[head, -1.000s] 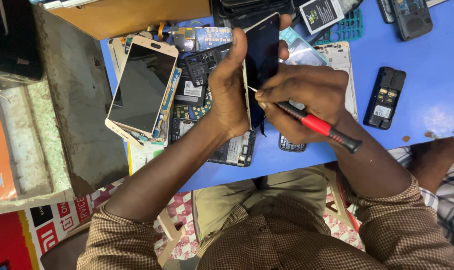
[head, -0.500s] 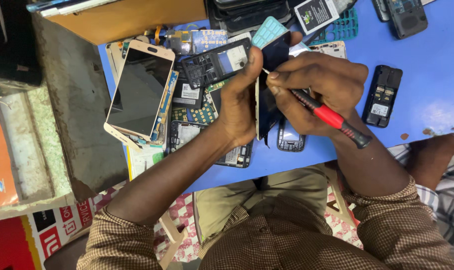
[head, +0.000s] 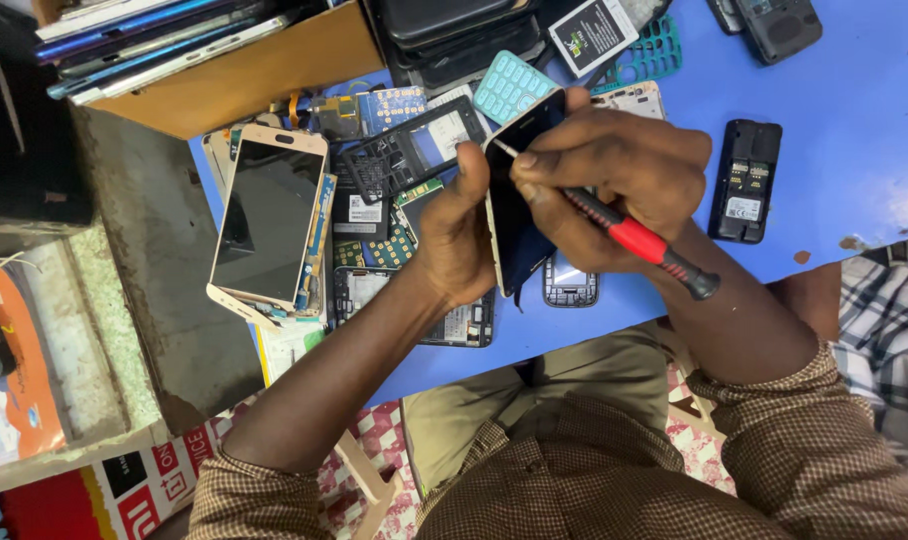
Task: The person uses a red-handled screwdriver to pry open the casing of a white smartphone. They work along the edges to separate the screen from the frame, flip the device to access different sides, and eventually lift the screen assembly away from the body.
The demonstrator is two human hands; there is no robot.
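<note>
Smartphone (head: 519, 215) stands edgewise, gripped between both hands.

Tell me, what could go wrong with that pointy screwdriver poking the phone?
The metal tip of the red-handled screwdriver is at the top edge of the dark, thin smartphone; a slip might scratch its glass or jab the left hand. The phone is held on edge above the blue table, so a loose grip could drop it onto the scattered phone parts.
</note>
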